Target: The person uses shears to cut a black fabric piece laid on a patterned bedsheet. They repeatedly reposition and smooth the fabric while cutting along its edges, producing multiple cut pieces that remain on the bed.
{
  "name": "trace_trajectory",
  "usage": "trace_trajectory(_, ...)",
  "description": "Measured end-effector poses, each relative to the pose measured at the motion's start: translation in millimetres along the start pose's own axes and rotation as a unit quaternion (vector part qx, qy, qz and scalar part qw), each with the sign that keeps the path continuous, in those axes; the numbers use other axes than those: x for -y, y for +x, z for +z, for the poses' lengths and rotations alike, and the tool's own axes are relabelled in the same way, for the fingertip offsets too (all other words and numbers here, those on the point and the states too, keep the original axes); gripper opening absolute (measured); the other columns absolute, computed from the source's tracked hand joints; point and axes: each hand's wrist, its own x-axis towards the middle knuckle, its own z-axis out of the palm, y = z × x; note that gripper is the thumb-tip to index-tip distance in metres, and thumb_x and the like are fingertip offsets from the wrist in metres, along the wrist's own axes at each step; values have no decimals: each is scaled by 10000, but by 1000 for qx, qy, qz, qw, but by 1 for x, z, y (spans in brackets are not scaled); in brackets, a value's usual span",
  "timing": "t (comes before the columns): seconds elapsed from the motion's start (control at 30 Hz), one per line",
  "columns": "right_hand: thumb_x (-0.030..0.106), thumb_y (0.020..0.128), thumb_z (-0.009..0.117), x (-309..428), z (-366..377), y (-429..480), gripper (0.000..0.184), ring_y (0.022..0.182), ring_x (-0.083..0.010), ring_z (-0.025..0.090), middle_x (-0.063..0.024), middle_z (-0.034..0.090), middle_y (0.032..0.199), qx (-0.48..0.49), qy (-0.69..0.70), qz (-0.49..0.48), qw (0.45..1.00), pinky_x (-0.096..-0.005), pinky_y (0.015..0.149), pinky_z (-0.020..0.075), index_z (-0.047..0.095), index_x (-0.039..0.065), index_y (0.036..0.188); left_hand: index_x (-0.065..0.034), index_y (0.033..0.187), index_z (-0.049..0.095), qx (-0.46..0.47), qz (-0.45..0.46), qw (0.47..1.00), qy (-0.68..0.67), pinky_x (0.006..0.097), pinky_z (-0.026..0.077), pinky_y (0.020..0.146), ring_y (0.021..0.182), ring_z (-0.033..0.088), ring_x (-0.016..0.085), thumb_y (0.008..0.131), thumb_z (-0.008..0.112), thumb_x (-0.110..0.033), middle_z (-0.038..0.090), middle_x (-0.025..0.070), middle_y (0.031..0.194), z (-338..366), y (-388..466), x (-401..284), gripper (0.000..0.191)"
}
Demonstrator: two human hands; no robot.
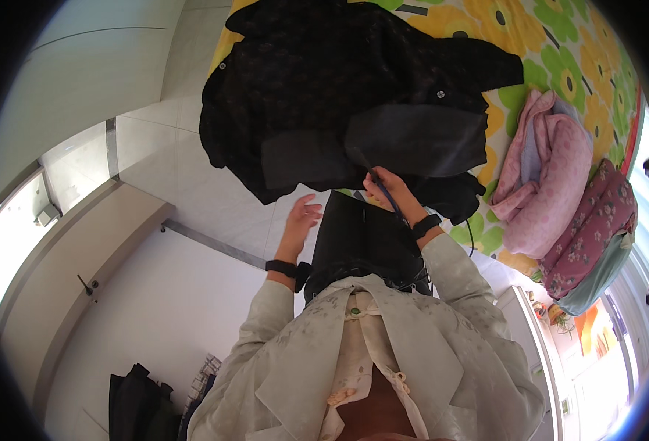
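Spread across the flowered bedcover (570, 71) is a black coat-like garment (324, 82), with a round shiny button (440, 94) on its right side. Two smoother dark grey panels (421, 138) lie along its near part. In my right hand (388, 190) is a slim dark stick-like item (376, 179), its far end over the garment; what exactly it is cannot be made out. My left hand (302, 215) hangs just off the garment's near edge, fingers apart and holding nothing. Both wrists wear black bands.
To the right lie a folded pink fleecy garment (556, 176) and a plum floral folded cloth (589, 231). A thin black cord (471, 237) hangs at the bed's near edge. On the left is a white door (153, 286) with a handle; dark clothes (139, 402) hang at lower left.
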Motion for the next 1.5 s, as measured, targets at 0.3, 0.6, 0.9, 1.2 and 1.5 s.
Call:
trace_trajectory(0.3,446,922,578,13,-9,-18,350,550,-128,554,-39,584,655,19,40,175,984,-256,504,442,584,96,934,11,1251,524,-259,61,954,138,363,444,931,1038,584,267,831,658,-158,606,150,1128,-82,110,45,472)
trace_trajectory(0.6,375,828,692,-4,-6,-32,305,708,-388,626,-167,625,712,-90,-225,-79,967,-432,620,505,619,79,817,-12,1371,422,-346,106,862,354,437,407,1007,1194,505,382,719,787,-367,522,244,1279,-105,170,28,827)
trace_trajectory(0.9,329,801,688,-2,-7,-31,264,787,-388,629,-148,647,769,-61,-280,-29,958,-460,669,511,602,98,894,39,1198,577,-192,73,923,326,346,473,876,1011,634,288,785,723,-201,657,161,1138,-89,157,1,499)
trace_trajectory(1.2,41,755,640,-4,-21,-32,273,723,-345,646,-134,641,759,-335,-178,-4,925,-420,632,503,587,114,1013,6,1280,463,-179,193,939,221,366,432,955,1092,584,319,755,490,12,613,191,1155,-37,76,-38,525)
trace_trajectory(1.5,44,833,607,-49,-100,-41,280,581,-95,546,6,553,745,-441,235,121,858,-230,483,459,477,155,1054,-89,1315,496,-9,144,925,351,419,464,902,1104,575,388,876,603,-464,629,219,1146,36,125,-43,587)
